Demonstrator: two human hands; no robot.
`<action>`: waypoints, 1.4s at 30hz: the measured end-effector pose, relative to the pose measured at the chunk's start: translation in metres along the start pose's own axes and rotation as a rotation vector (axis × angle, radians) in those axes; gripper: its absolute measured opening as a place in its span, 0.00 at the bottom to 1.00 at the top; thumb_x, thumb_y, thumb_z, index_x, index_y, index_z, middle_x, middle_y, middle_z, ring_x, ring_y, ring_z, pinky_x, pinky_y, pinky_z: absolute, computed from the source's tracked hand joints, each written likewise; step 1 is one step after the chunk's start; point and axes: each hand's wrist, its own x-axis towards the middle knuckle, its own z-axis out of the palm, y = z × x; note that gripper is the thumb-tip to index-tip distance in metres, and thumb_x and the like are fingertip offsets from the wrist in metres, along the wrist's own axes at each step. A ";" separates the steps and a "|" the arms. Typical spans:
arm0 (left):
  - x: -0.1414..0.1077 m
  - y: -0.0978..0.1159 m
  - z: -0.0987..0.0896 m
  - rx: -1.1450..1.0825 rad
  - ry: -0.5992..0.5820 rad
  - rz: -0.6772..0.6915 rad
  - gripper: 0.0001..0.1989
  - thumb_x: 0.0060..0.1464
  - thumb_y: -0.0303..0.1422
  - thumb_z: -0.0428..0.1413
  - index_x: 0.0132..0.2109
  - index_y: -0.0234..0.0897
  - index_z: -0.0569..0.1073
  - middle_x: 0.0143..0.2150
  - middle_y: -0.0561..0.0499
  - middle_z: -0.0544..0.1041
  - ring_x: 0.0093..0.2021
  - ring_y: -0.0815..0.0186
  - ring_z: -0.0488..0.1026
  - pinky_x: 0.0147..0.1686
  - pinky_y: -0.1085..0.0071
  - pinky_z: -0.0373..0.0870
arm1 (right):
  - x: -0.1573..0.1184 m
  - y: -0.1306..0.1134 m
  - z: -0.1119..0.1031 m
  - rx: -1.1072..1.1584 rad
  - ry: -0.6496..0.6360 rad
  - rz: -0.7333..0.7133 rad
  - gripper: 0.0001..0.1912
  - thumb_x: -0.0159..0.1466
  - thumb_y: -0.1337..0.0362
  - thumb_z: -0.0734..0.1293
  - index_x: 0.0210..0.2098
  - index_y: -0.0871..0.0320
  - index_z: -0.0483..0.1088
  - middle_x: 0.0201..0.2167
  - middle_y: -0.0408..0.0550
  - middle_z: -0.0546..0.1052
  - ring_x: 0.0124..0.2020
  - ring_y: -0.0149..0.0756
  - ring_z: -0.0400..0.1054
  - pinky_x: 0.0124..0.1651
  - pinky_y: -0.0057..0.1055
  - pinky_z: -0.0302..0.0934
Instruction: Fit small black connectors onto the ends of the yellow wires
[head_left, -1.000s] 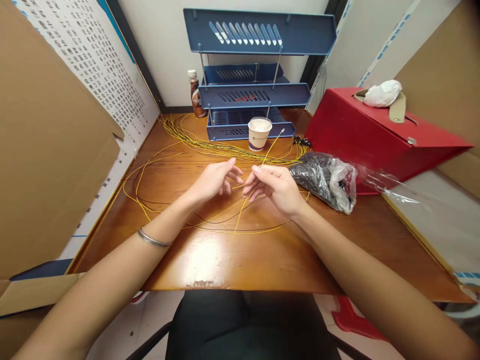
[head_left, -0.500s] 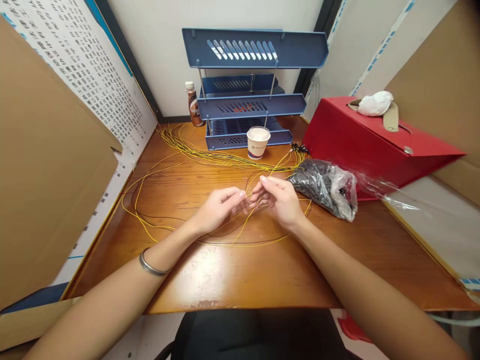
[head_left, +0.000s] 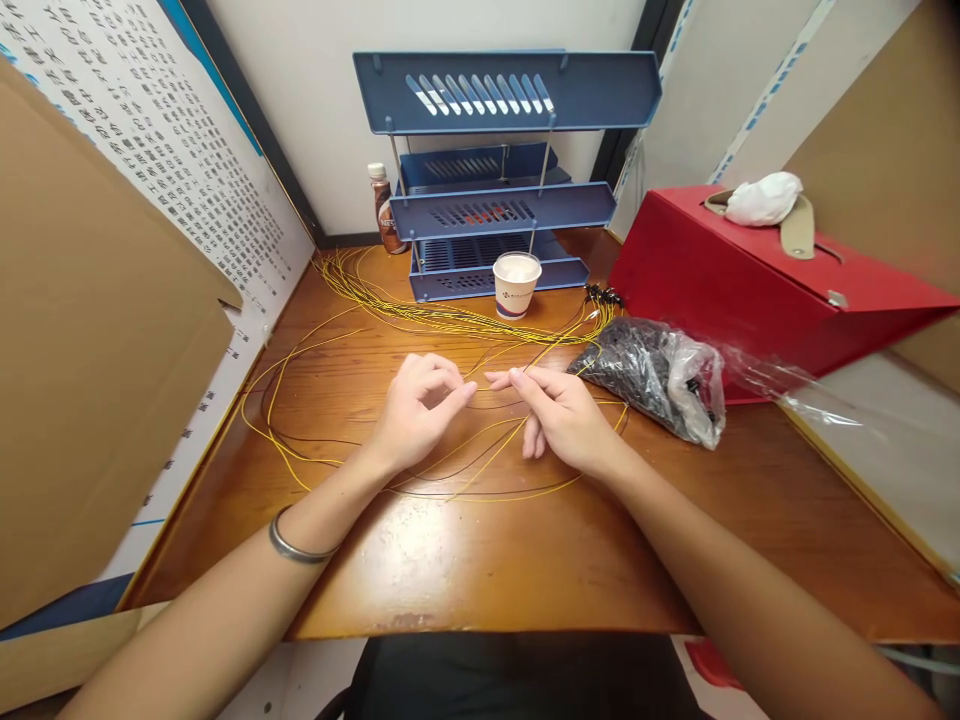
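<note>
Yellow and dark thin wires [head_left: 465, 496] lie in loose loops on the wooden desk beneath both hands. My right hand [head_left: 568, 418] pinches thin wire between thumb and index finger; its lower fingers are curled, and yellow strands run out above and below it. Facing it across a small gap, my left hand [head_left: 421, 412] has thumb and forefinger pressed together. Whatever sits in that pinch is too small to make out. Behind the hands stretches a thick bundle of yellow and black wires [head_left: 420, 312], ending at the right in small black connectors [head_left: 604, 295].
A clear plastic bag of black parts [head_left: 637, 375] lies right of my right hand, before a red box [head_left: 720, 290]. A paper cup [head_left: 517, 290] stands in front of a blue tiered rack [head_left: 502, 205], with a brown bottle [head_left: 387, 215] beside it. Cardboard [head_left: 97, 330] walls the left.
My hands have drawn apart slightly, the left one shifting left. The fingers of my right hand have turned to point left, and the wire ends between the hands have moved.
</note>
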 end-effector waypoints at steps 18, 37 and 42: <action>0.015 0.005 -0.032 0.341 -0.410 -0.043 0.16 0.63 0.43 0.56 0.36 0.36 0.81 0.20 0.56 0.69 0.21 0.71 0.60 0.26 0.73 0.53 | 0.005 -0.012 -0.022 -0.136 0.255 -0.092 0.28 0.70 0.42 0.61 0.42 0.59 0.80 0.17 0.40 0.72 0.10 0.25 0.54 0.17 0.28 0.47; 0.015 0.001 -0.019 -0.017 -0.575 -0.084 0.14 0.61 0.39 0.55 0.32 0.33 0.75 0.26 0.54 0.71 0.27 0.71 0.62 0.29 0.73 0.59 | 0.007 0.002 -0.019 -0.380 0.392 -0.216 0.23 0.72 0.49 0.61 0.30 0.58 0.77 0.18 0.43 0.74 0.20 0.33 0.71 0.31 0.29 0.63; 0.011 0.002 -0.017 -0.070 -0.440 -0.043 0.15 0.62 0.40 0.56 0.31 0.33 0.74 0.23 0.54 0.71 0.24 0.72 0.62 0.26 0.75 0.58 | 0.005 0.009 -0.004 -0.118 0.233 -0.126 0.26 0.70 0.43 0.62 0.37 0.60 0.78 0.30 0.47 0.80 0.16 0.27 0.70 0.19 0.25 0.59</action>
